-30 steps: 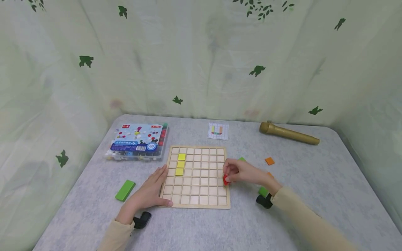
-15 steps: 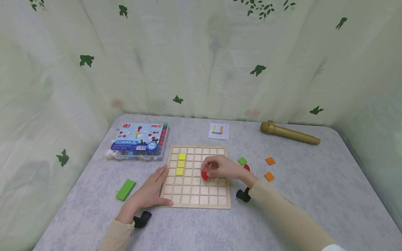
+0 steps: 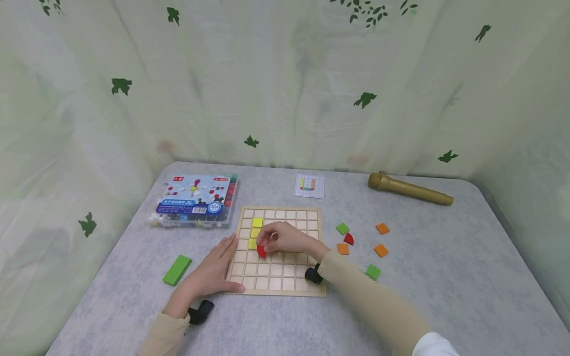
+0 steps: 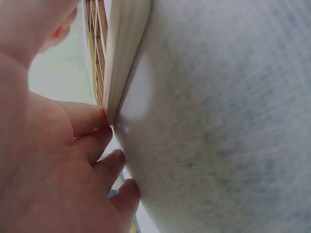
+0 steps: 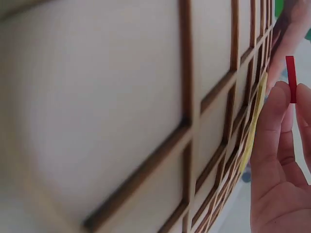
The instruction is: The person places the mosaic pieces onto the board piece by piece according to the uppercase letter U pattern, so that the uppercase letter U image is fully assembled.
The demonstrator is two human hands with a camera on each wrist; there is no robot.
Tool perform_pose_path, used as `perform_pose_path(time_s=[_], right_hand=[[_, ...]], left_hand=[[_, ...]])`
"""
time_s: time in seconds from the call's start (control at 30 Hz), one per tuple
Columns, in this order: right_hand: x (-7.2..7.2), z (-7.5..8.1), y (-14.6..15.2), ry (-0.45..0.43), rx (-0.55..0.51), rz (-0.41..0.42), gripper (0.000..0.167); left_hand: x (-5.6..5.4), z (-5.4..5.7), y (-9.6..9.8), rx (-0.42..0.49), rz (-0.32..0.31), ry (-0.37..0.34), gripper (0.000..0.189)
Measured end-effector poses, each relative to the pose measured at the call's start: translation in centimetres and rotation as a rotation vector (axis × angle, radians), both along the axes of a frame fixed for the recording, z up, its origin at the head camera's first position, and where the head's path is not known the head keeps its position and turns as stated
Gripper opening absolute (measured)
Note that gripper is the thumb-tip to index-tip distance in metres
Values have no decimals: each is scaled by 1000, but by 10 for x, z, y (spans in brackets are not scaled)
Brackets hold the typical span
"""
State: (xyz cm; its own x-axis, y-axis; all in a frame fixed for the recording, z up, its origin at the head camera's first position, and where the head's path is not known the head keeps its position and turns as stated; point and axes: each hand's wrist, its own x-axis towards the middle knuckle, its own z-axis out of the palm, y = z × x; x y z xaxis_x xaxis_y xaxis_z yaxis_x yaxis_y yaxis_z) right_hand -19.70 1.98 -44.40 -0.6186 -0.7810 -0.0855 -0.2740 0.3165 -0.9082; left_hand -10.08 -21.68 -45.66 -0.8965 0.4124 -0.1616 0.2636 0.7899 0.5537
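My right hand (image 3: 285, 238) pinches a red quarter-round tile (image 3: 261, 251) between thumb and fingertips, above the wooden grid board (image 3: 282, 292). In the right wrist view the red tile (image 5: 291, 80) is edge-on and apart from the board's surface. Three yellow square tiles (image 3: 257, 222) lie in a column on the board's left part; the right fingers are beside the lowest one. With fingers straight, my left hand (image 3: 211, 269) rests along the board's left edge, its thumb at the front corner. In the left wrist view its fingertips touch the board's frame (image 4: 119, 63) and the table.
Right of the board lie another red quarter-round tile (image 3: 349, 239), orange squares (image 3: 382, 228) and green squares (image 3: 342, 228). A green block (image 3: 177, 270) lies at left. Behind are a plastic case (image 3: 193, 201), a pattern card (image 3: 309, 186) and a gold microphone-shaped object (image 3: 409, 190).
My right hand has carried the red tile leftward from the board's right edge to beside the yellow column. The tiles at right have come into full sight. The left hand has stayed put.
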Motion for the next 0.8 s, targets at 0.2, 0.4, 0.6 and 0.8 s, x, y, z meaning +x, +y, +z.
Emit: perform_pose_path(time_s=[0.2, 0.4, 0.6, 0.8], right_hand=[[3, -2, -19, 67, 73, -4, 14], [5, 0, -29, 131, 160, -12, 13], [9, 2, -33, 194, 231, -25, 14], [12, 4, -34, 219, 250, -29, 15]], left_hand=[[0, 0, -1, 9, -10, 4, 119], [0, -1, -1, 19, -16, 6, 118], [0, -1, -1, 23, -13, 5, 119], [0, -1, -1, 26, -12, -2, 119]])
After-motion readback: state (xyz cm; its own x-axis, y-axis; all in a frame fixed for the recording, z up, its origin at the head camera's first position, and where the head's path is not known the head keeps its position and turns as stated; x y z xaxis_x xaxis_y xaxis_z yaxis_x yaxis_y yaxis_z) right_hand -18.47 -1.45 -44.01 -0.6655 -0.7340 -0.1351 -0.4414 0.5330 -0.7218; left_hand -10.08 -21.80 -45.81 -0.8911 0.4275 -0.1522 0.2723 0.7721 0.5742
